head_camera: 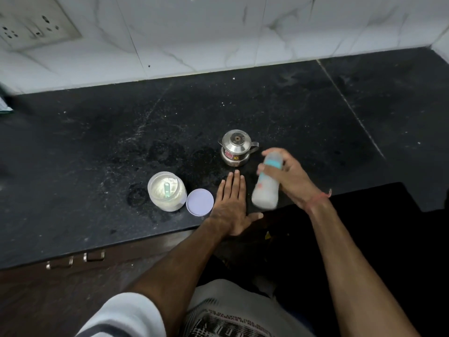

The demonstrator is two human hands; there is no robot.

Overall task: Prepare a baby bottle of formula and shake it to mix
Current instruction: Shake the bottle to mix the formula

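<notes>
1. Countertop (97, 147) of dark stone filled most of the view, marked with pale powder streaks and dull ring stains, and everything else stood on it or hung just above it.
2. Left hand (230, 203) lay flat on the stone near the front edge, fingers spread and gripping nothing.
3. Right hand (289, 176) was wrapped around the baby bottle (266, 186), which it held clear of the surface, tilted, with the teal collar and cap uppermost and the base toward the person.
4. That bottle was smeared by motion blur, so its fill level was hard to read; it looked milky white in the lower part. Judged from this, it would feel moderately heavy for its size, with liquid sloshing inside, and its smooth plastic wall could slip, so a full grip around the body below the collar seemed best.
5. Formula jar (167, 192) stood open left of the flat hand, pale powder and a small scoop (167, 189) inside.
6. Steel pot (237, 148) with a lid and side handle stood just behind the hands.
7. Jar lid (199, 202) lay flat, touching the jar's right side.
</notes>
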